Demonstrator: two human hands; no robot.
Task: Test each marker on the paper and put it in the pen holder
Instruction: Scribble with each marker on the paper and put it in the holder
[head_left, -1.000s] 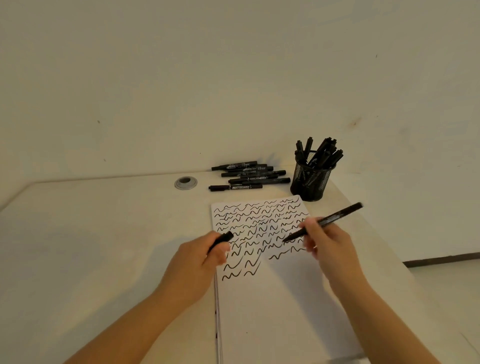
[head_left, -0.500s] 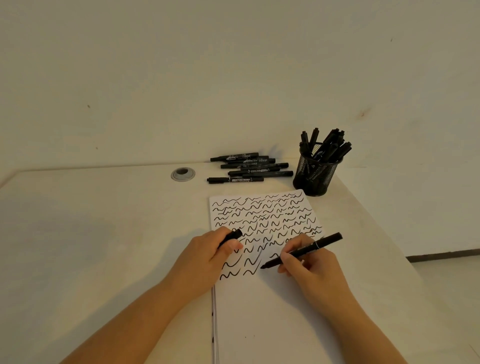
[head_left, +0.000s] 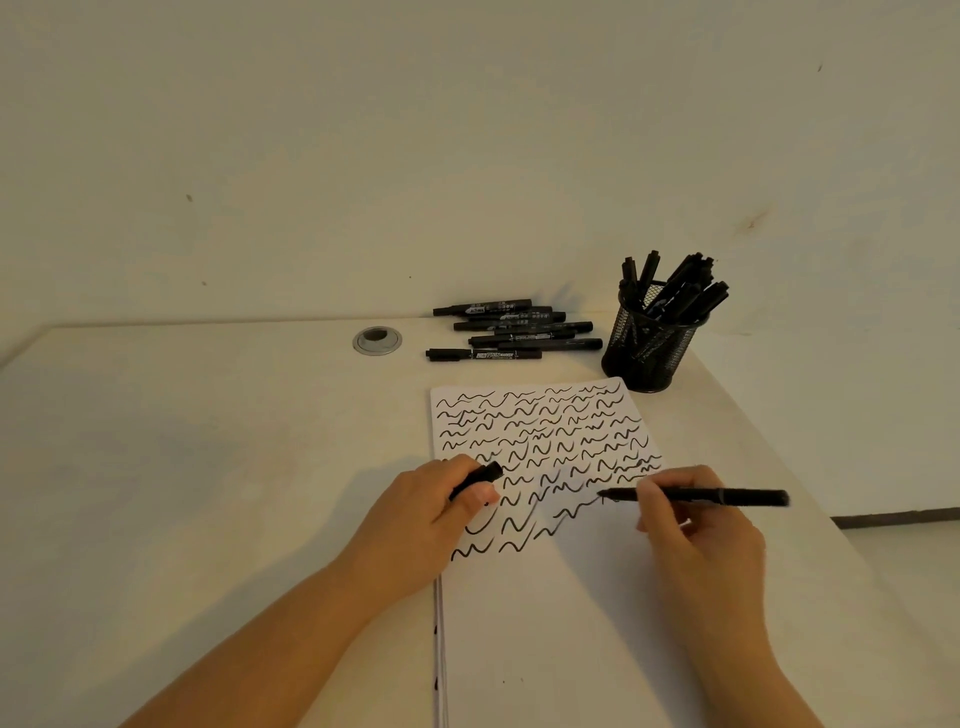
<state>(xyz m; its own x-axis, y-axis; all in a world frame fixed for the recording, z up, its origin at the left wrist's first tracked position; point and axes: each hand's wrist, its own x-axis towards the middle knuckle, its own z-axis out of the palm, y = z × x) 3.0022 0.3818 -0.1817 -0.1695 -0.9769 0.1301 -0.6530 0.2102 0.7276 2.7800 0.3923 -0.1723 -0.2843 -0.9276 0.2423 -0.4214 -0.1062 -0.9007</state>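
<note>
Head view shows my right hand (head_left: 698, 525) pinching a black marker (head_left: 696, 496) between thumb and fingers, its tip touching the paper (head_left: 571, 623) at the end of a fresh squiggle (head_left: 571, 514); my left hand (head_left: 431, 514) is curled shut around the marker's cap (head_left: 480, 477), resting on the sheet's left edge. To test it well I judge I should keep light pressure, finish a short wave in the blank space beside the other marks, then lift cleanly before recapping. Ink looks dark and even. Slim and black, the marker lies nearly level over the sheet's right half. Beyond the paper, the mesh pen holder (head_left: 649, 353) stands crowded with markers, and a pile of untested markers (head_left: 514, 330) lies just left of it
</note>
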